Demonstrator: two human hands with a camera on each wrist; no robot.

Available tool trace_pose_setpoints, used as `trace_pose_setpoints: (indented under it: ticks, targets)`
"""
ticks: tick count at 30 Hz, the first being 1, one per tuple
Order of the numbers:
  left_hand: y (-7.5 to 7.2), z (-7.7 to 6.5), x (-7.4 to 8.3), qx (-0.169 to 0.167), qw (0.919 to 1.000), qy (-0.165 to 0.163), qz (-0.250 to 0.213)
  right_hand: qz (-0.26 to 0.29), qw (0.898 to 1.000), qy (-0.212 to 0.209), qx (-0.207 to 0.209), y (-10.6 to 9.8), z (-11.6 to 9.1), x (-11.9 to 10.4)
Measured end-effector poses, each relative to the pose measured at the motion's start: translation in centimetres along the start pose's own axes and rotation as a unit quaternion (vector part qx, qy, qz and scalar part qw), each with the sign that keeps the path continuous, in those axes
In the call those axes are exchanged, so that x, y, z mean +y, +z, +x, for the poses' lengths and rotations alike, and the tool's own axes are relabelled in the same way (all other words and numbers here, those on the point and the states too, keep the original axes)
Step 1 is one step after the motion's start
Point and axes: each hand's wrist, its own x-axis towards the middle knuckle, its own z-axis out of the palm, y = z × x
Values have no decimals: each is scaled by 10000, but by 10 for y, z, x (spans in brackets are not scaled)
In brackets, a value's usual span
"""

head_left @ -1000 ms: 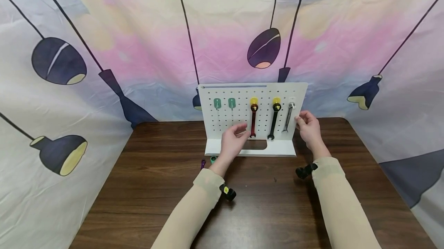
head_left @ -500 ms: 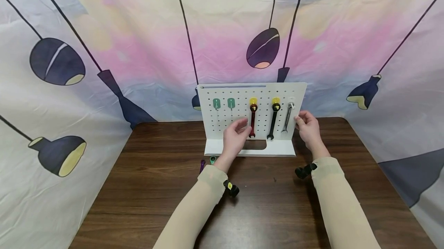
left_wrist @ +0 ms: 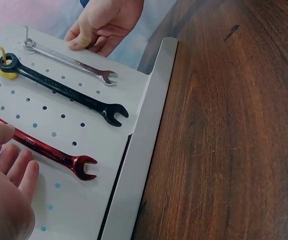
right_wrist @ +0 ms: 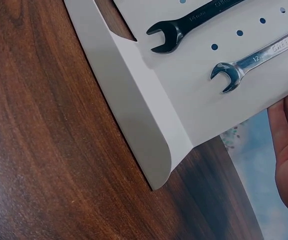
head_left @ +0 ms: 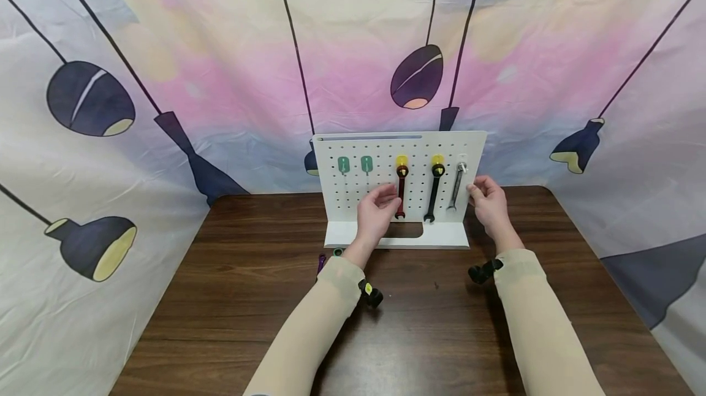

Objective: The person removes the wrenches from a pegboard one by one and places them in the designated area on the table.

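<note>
A white pegboard [head_left: 380, 143] stands on the table, with a red combination wrench [left_wrist: 51, 152], a black one [left_wrist: 64, 89] and a smaller silver one [right_wrist: 256, 57] hanging from hooks. My left hand [head_left: 375, 218] is just left of the red wrench, fingers loosely bent. In the left wrist view its thumb overlaps the red handle, while the other fingers lie beside it, not wrapped round. With my right hand [head_left: 491, 207] I grip the board's right edge, thumb in front and fingers behind. Those rear fingers show in the right wrist view.
Two green hooks [head_left: 355, 164] sit bare at the board's upper left. On the brown wooden table [head_left: 254, 243], a purple wrench [head_left: 322, 259] and a green wrench end [head_left: 337, 252] lie partly hidden by my left arm. A printed cloth [head_left: 220, 46] hangs behind.
My left hand has shifted slightly right and up toward the red wrench, and its forearm covers more of the green wrench. My right hand keeps its hold on the board's edge.
</note>
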Motion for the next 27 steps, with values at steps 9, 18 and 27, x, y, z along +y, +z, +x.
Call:
trace_pose_setpoints:
  ticks: [9, 18, 27]
  targets:
    - [5, 3, -2, 87, 9997, -162, -186, -51, 10000, -7, 56, -1, 0, 1]
    - [11, 2, -4, 54, 9998, -100, -173, -38, 10000, 8, 60, 0, 0, 0]
    - [13, 2, -7, 85, 9998, -106, -128, 19, 10000, 61, 34, 0, -1, -1]
